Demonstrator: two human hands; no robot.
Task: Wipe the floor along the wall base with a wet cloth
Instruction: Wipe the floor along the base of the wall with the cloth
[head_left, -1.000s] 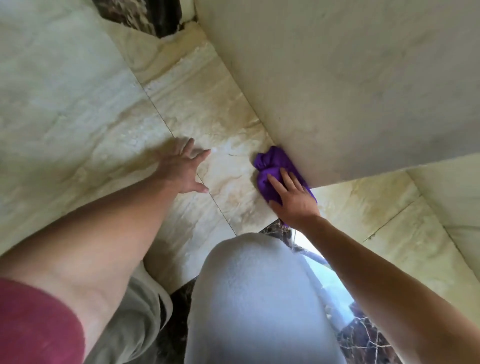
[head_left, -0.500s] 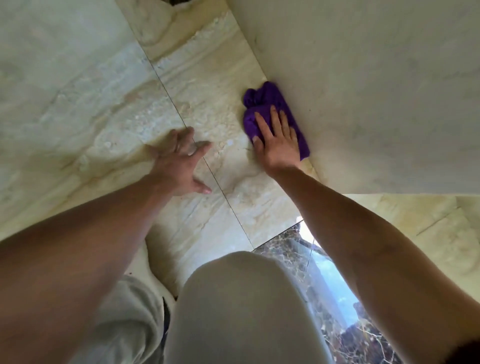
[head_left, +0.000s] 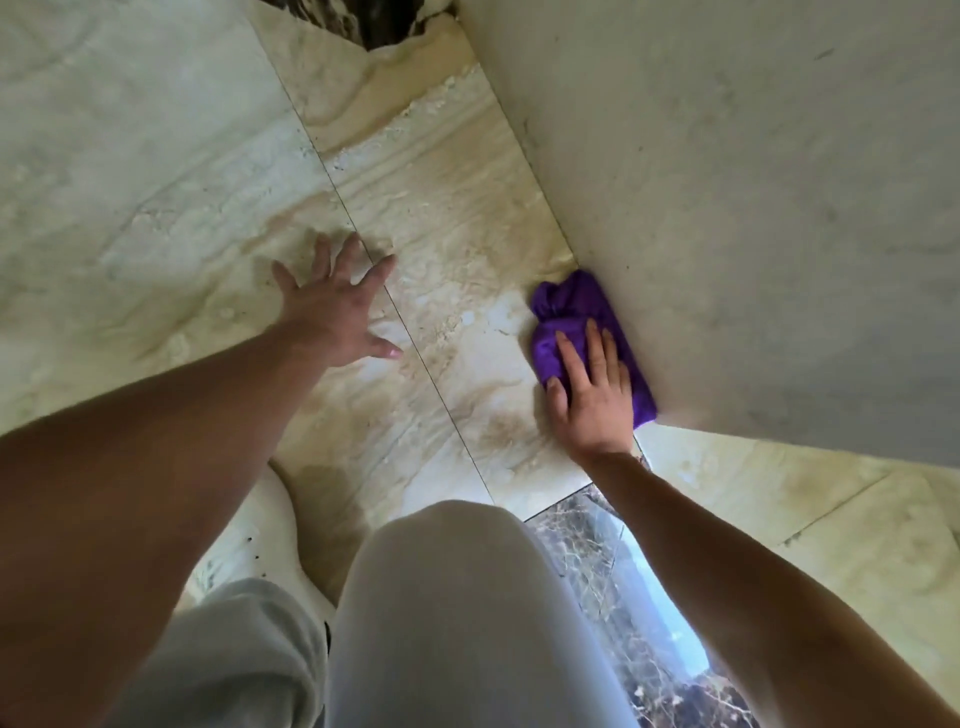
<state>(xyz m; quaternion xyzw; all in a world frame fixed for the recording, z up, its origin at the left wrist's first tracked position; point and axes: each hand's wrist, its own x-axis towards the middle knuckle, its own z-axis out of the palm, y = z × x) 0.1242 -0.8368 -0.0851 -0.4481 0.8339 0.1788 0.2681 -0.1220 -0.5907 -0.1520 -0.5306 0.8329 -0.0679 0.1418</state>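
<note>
A bunched purple cloth (head_left: 569, 312) lies on the beige marble floor (head_left: 457, 218), pressed into the base of the pale wall (head_left: 727, 208) near the wall's outer corner. My right hand (head_left: 592, 395) lies flat on the near half of the cloth, fingers pointing away from me, and holds it down. My left hand (head_left: 337, 306) rests on the floor to the left, fingers spread, across a tile joint, holding nothing. The near end of the cloth is hidden under my right hand.
My knee in light trousers (head_left: 467, 597) fills the bottom centre. A white shoe (head_left: 260, 545) stands bottom left. A dark veined marble strip (head_left: 623, 597) runs beside the knee. More beige floor (head_left: 805, 519) lies past the wall corner. Dark stone (head_left: 374, 21) shows at the far end.
My right hand slid the cloth forward along the wall base, then drew it back toward the wall corner. My left hand stayed planted on the floor.
</note>
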